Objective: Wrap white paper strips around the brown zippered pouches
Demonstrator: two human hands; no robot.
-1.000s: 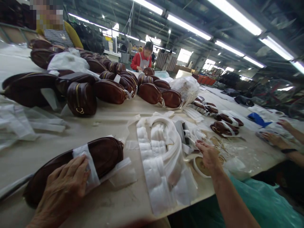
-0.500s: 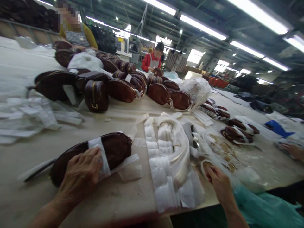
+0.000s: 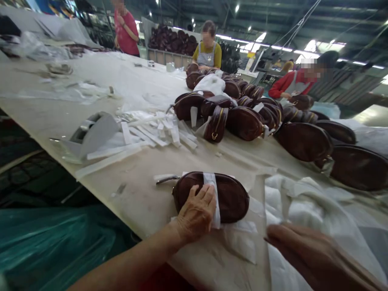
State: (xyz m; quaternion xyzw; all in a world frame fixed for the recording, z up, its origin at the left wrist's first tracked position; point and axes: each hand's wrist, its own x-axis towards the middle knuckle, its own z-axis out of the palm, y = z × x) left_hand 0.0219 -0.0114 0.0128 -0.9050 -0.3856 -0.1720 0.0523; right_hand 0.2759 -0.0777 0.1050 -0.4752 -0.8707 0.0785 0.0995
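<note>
A dark brown oval bag lies on the table with a white paper band around its middle. My left hand rests on the bag and band, palm down, fingers lying flat and slightly apart. At the lower right, my right hand is over white padded sheets; it is blurred, and its fingertips and anything in them cannot be made out. A dark strap or zipper pull sticks out at the bag's left end. Thin translucent paper lies beneath the bag's lower right side.
Many brown bags are heaped across the table's far side. White strips lie in a loose pile left of them, beside a grey tape dispenser. Green plastic hangs below the table edge. Three people stand beyond the table.
The view has swung left, so the strip pile and dispenser show more fully. My left hand is still on the bag. My right hand has moved from the tape roll toward the padded sheets.
</note>
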